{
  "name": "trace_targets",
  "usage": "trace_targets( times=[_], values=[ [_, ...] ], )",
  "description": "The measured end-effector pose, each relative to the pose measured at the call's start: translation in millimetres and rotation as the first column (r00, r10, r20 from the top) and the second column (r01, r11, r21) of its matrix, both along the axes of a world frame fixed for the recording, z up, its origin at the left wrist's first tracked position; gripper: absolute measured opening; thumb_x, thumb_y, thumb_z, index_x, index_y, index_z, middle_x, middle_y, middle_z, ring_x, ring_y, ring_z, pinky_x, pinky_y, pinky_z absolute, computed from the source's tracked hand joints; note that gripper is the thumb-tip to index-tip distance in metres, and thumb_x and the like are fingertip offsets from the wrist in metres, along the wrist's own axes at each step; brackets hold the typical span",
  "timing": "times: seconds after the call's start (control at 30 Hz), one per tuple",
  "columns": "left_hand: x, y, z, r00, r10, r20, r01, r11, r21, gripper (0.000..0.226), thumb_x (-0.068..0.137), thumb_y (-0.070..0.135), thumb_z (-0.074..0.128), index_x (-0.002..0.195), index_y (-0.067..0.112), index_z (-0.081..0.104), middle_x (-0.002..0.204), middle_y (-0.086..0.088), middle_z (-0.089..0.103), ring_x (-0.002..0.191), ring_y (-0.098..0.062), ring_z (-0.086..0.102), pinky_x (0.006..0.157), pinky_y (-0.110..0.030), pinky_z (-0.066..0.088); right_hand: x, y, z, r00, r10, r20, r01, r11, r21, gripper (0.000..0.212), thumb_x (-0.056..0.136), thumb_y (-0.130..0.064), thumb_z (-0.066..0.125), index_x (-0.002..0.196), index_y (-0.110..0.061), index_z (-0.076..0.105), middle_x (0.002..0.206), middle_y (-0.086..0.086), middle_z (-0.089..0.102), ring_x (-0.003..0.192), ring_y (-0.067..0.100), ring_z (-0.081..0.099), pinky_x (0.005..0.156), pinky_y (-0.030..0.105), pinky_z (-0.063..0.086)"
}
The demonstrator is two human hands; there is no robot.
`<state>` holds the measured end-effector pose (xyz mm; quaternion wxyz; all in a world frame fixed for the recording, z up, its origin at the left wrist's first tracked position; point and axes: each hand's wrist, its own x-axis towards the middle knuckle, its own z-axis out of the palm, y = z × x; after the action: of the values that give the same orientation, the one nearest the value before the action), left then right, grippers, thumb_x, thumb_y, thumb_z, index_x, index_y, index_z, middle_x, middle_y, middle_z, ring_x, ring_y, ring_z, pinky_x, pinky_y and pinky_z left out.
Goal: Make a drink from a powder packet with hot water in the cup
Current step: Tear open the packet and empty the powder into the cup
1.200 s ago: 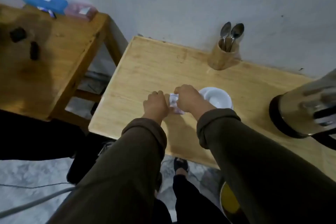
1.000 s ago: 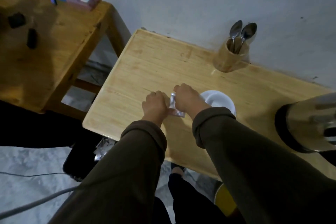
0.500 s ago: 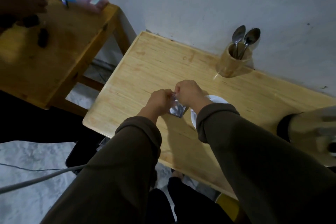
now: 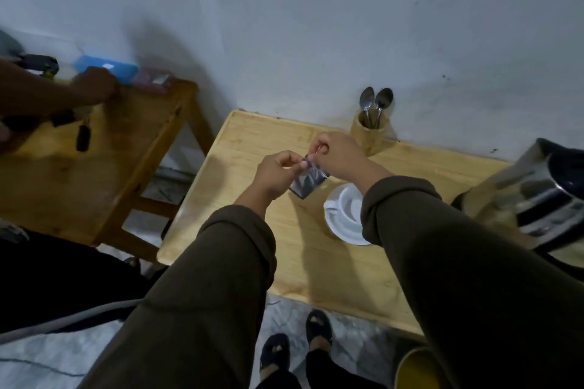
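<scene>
- Left hand (image 4: 278,172) pinches the top edge of the packet (image 4: 308,181) between thumb and fingers; the right hand (image 4: 336,156) pinches the same edge just beside it, at the packet's 1 o'clock.
- Both hands are closed on the packet, which hangs in the air above the table (image 4: 240,148), tilted, its dark foil body pointing down toward 6 o'clock.
- Whether the top seal is already torn cannot be told from this view.
- Step in hand, as judged: tearing the packet open. Keep the two pinch points close together, pull them apart in opposite directions, and hold the body upright so the powder stays at the bottom.
- Tear across the top only; a long rip down the side would likely spill powder on the table.
- White cup (image 4: 346,210) sits on its saucer (image 4: 339,230) at the packet's 4 o'clock, near but not touching, partly covered by the right sleeve.
- Move the packet mouth over the cup before tipping.
- Kettle (image 4: 543,199) stands at 3 o'clock of the cup, well apart.
- Spoon holder (image 4: 369,133) with two spoons (image 4: 376,101) stands at 12 o'clock, against the wall.
</scene>
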<state>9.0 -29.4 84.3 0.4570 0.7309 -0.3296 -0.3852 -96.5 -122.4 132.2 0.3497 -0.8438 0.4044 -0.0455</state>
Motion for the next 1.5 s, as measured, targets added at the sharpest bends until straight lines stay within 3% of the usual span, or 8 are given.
trace_targets(
  times=[0.2,0.43,0.57,0.8,1.03,1.23,1.4,1.5],
  values=[
    [-12.7,7.5,28.1,0.986,-0.166,-0.007,0.166,0.986,-0.029,0.009,0.086,0.02,0.067,0.086,0.011,0.066,0.088,-0.007,0.066,0.086,-0.015,0.059,0.077,-0.026,0.046,-25.5,30.2,25.5,0.995,-0.083,0.055,0.084,0.996,-0.021,0.007,0.08,-0.009,0.064,0.086,-0.009,0.068,0.085,0.003,0.058,0.079,0.017,0.052,0.057,0.02,0.036],
    [-36.8,12.1,45.6,0.961,-0.276,-0.033,0.272,0.958,-0.088,0.01,0.093,0.015,0.056,0.088,0.011,0.065,0.071,0.006,0.058,0.065,-0.004,0.05,0.061,-0.016,0.041,-55.0,48.9,39.6,0.965,-0.231,0.125,0.242,0.967,-0.076,0.012,0.08,0.002,0.056,0.086,0.001,0.067,0.083,0.008,0.061,0.079,0.018,0.053,0.064,0.023,0.04],
    [-47.3,11.0,55.6,0.958,-0.275,-0.082,0.268,0.959,-0.093,0.02,0.093,0.012,0.057,0.074,0.016,0.064,0.068,0.007,0.058,0.061,-0.003,0.051,0.05,-0.006,0.044,-63.8,53.2,42.0,0.961,-0.246,0.124,0.266,0.946,-0.187,0.011,0.079,0.0,0.059,0.086,0.0,0.068,0.085,0.01,0.065,0.079,0.015,0.05,0.055,0.007,0.03],
    [-59.4,1.1,69.1,0.946,-0.277,-0.169,0.273,0.961,-0.047,0.033,0.095,0.012,0.052,0.062,0.015,0.057,0.032,0.008,0.055,0.027,-0.003,0.048,0.039,-0.016,0.042,-74.2,47.8,45.0,0.969,-0.203,0.144,0.241,0.908,-0.343,0.01,0.076,0.003,0.056,0.078,-0.002,0.063,0.079,0.007,0.059,0.075,0.018,0.048,0.064,0.025,0.033],
    [-77.3,-7.7,75.1,0.952,-0.197,-0.234,0.201,0.98,-0.005,0.036,0.092,0.004,0.049,0.059,0.014,0.057,0.032,0.006,0.053,0.028,-0.008,0.046,0.036,-0.014,0.041,-87.2,37.3,43.5,0.991,-0.088,0.097,0.124,0.876,-0.467,0.013,0.068,0.009,0.051,0.072,-0.001,0.058,0.075,0.012,0.058,0.075,0.021,0.041,0.062,0.031,0.03],
    [-88.2,-17.5,80.0,0.956,-0.162,-0.244,0.17,0.985,0.012,0.036,0.092,0.003,0.048,0.059,0.015,0.056,0.057,-0.008,0.053,0.045,-0.017,0.046,0.037,-0.014,0.042,-96.4,28.7,40.8,0.997,-0.021,0.079,0.063,0.814,-0.577,0.02,0.069,0.012,0.048,0.078,0.0,0.061,0.08,0.015,0.061,0.076,0.019,0.037,0.062,0.023,0.018],
    [-94.1,-26.4,80.8,0.959,-0.157,-0.236,0.17,0.985,0.033,0.035,0.092,0.005,0.049,0.06,0.017,0.056,0.06,-0.005,0.053,0.037,-0.009,0.049,0.037,-0.013,0.041,-104.0,23.8,46.3,0.997,0.041,0.064,0.004,0.815,-0.58,0.021,0.073,0.012,0.047,0.084,0.002,0.062,0.086,0.016,0.062,0.079,0.021,0.039,0.064,0.03,0.029],
    [-93.7,-30.7,79.9,0.963,-0.185,-0.193,0.192,0.981,0.018,0.031,0.094,0.012,0.052,0.064,0.019,0.058,0.06,-0.004,0.055,0.041,-0.009,0.05,0.041,-0.016,0.042,-106.7,12.7,44.5,0.99,-0.07,0.122,0.116,0.896,-0.428,0.011,0.081,0.004,0.052,0.086,0.002,0.061,0.09,0.016,0.062,0.084,0.026,0.051,0.071,0.034,0.043]
  ],
)
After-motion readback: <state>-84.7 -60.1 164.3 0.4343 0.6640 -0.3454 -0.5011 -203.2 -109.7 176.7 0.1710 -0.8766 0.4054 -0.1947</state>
